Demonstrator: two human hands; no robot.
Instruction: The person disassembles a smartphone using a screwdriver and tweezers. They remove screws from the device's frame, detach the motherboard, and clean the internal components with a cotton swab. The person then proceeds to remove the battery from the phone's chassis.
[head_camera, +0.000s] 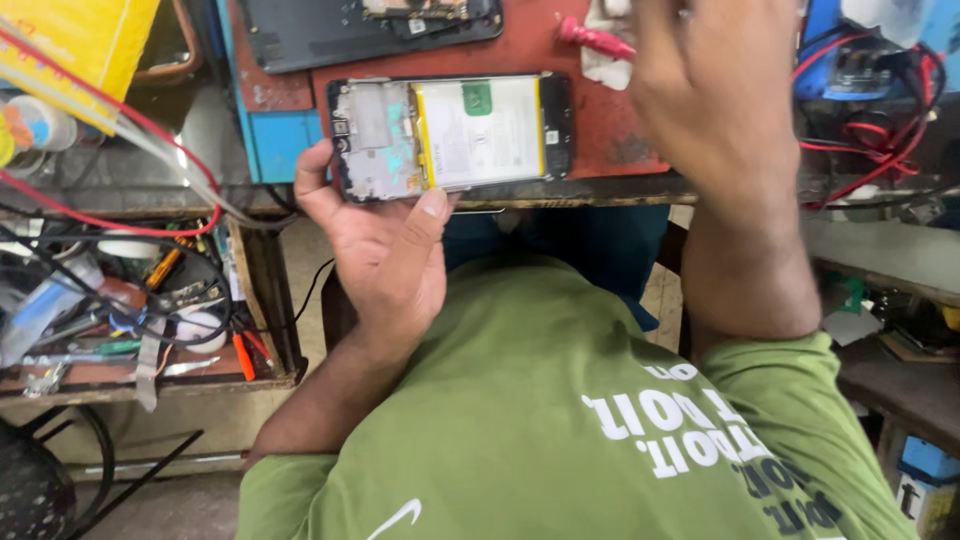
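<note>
My left hand (380, 240) grips an opened smartphone (450, 133) by its near edge, thumb pressed on the lower rim. The phone lies back-up with its white battery and circuit board exposed, over a red work mat (610, 110). My right hand (715, 90) is raised above the mat to the right of the phone, seen from the back; whether it holds anything is hidden. A red-handled tool (590, 38) lies on the mat beside that hand.
A dark back cover (340, 35) lies at the top of the bench. An open drawer (130, 310) at left holds tools, wires and tweezers. A yellow box (80, 40) is at top left. Red and black cables (880, 110) crowd the right.
</note>
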